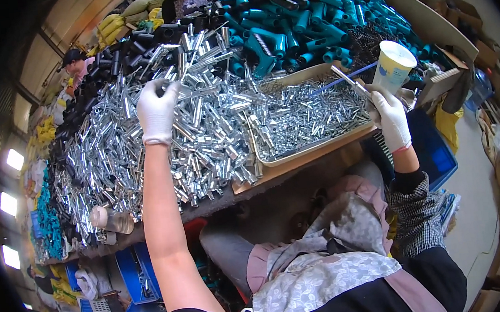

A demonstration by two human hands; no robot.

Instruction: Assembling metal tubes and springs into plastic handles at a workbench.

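My left hand (157,113), in a white glove, is over a large heap of silver metal tube parts (112,144). Its fingers curl toward the thumb at the heap's surface; whatever is between them cannot be made out. On the right, my gloved right hand (390,117) is closed around a slim silver metal rod (347,80), which points up and to the left. A shallow tray (315,148) of small metal pins lies between the two hands. Just behind the right hand stands a white paper cup (395,67) with a pale yellow inside.
Teal plastic tool housings (328,24) are piled at the back, with black tubes (114,64) at the back left. A clear jar (113,220) lies at the table's front edge. Blue bins (430,146) sit below at right and left. Two people are beyond the heaps.
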